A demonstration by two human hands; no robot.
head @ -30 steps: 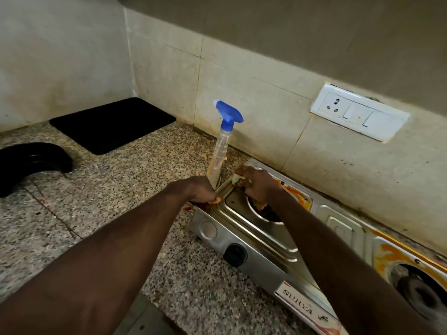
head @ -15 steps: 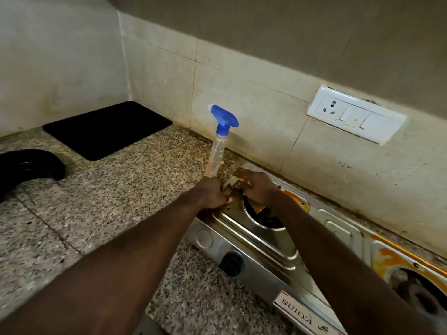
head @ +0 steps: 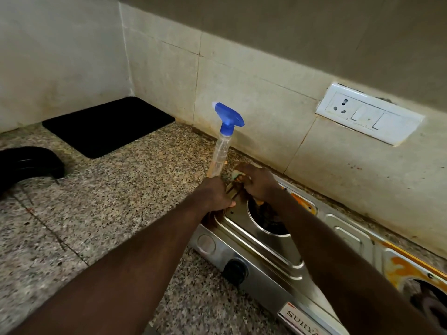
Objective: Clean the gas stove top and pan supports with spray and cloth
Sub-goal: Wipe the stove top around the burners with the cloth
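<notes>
Two bare hands work at the far left corner of a gas stove on a kitchen counter.

A speckled granite counter [head: 108, 213] fills the foreground, with the steel gas stove [head: 263, 257] at right, its top stained orange. The left hand [head: 216, 194] curls its fingers over the stove's left edge, thumb on top. The right hand [head: 260, 183] is bunched around a cloth [head: 238, 175], pressing it on the stove's far left corner. A spray bottle [head: 221, 151] with a blue trigger stands upright just behind the left hand. Beyond lie a black mat [head: 108, 124] and a beige tiled wall [head: 254, 100] with a white switch plate [head: 367, 114]. The stove's front label [head: 300, 320] reads "SURY", then is cut off.
</notes>
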